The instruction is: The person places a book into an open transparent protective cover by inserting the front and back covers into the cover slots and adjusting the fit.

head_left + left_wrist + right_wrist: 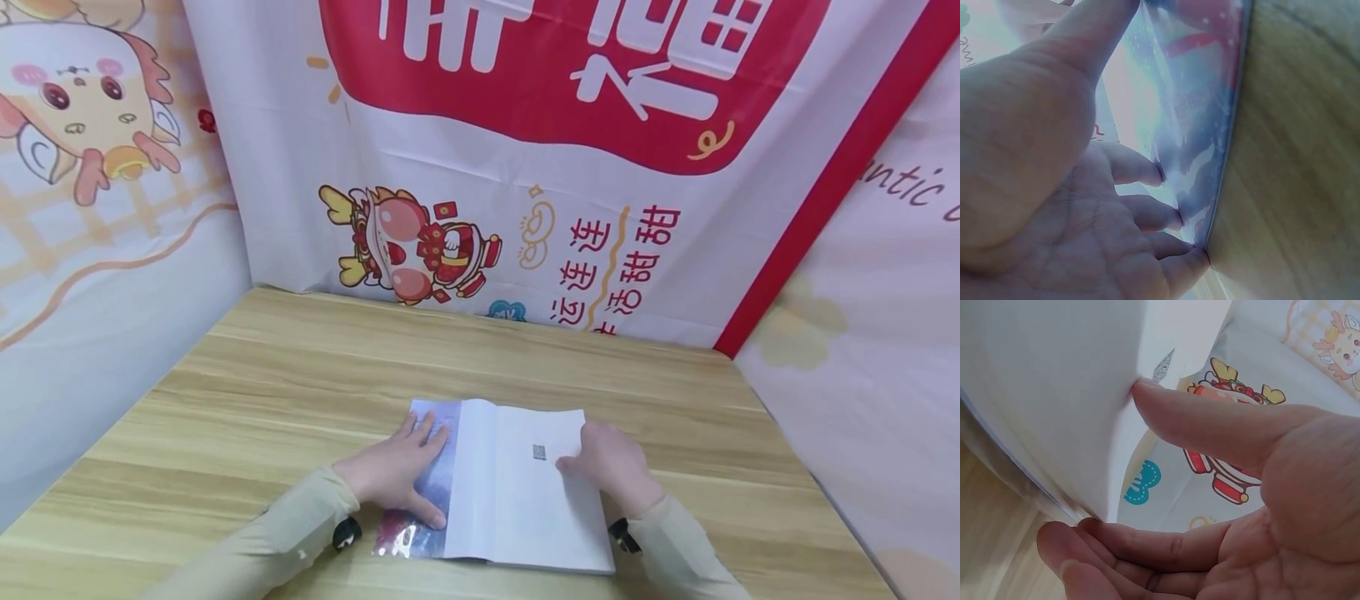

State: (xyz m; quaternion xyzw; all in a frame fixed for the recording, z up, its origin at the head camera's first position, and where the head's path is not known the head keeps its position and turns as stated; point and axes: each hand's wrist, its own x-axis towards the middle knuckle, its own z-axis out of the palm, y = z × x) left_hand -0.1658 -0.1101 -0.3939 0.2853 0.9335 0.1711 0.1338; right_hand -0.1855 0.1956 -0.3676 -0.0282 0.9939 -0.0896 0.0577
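An open book (pixel 536 508) lies on the wooden table, its pages white with a small black square code on the right one. On its left side is a glossy purple-blue cover (pixel 433 533) with a shiny pinkish lower corner. My left hand (pixel 397 467) rests on this cover with fingers spread; in the left wrist view its fingertips touch the glossy sheet (pixel 1191 156) near the edge. My right hand (pixel 611 467) holds the book's right edge, thumb on the white page (pixel 1079 394) and fingers curled at the page edges.
The wooden table (pixel 315 358) extends around the book. Behind it hangs a white and red printed cloth (pixel 450 150) with a cartoon dragon. Printed cloths also hang at the left (pixel 112 225) and right. A dark band (pixel 347 533) sits at my left wrist.
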